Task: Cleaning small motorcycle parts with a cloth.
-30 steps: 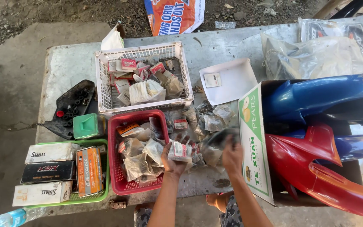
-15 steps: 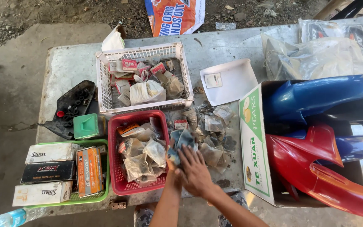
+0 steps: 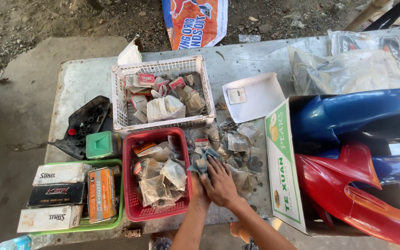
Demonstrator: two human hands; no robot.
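My two hands meet at the near edge of a metal table (image 3: 89, 78), just right of a red basket (image 3: 130, 185) full of small parts in plastic bags. My right hand (image 3: 221, 183) lies on top with its fingers spread flat over a heap of loose packets (image 3: 239, 143). Beneath it, my left hand (image 3: 198, 192) is mostly hidden. A small bluish plastic packet (image 3: 201, 164) sticks out at its fingertips, beside the red basket's rim.
A white basket (image 3: 119, 99) of boxed parts stands behind the red one. At the left are a green tray (image 3: 116, 217) of boxes, a green box (image 3: 100, 144) and a black tray (image 3: 86, 122). A carton (image 3: 283, 176) at right holds blue and red fenders (image 3: 348, 185).
A second ago each hand held a packet apart from the other above the heap. They have come together, and the right hand now lies flat over the left by the red basket.
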